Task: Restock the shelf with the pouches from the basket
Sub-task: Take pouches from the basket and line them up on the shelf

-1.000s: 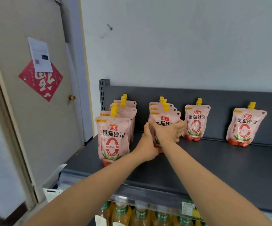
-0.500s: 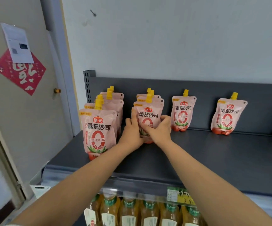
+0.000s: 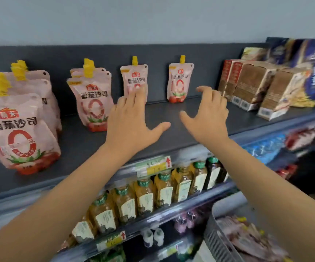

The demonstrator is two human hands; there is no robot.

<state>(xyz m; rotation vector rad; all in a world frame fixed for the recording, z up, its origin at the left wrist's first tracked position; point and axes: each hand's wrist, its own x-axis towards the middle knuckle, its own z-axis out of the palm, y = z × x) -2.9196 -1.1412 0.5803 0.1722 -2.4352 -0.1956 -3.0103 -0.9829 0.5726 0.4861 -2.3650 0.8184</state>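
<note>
Half a second ago both hands clasped the front pouch of the second row; now they have let go of it. The left hand and right hand hover over the dark shelf, fingers spread and holding nothing. The view has swung right, and the door is gone.

From the left stand a stack of pouches, the second row, a single pouch behind the left fingertips, and another pouch. All are pink with yellow caps and read 番茄沙司 above a big red 0. Brown boxes follow. At lower right the basket holds spare pouches. The writing on the price tag is blurred.
</note>
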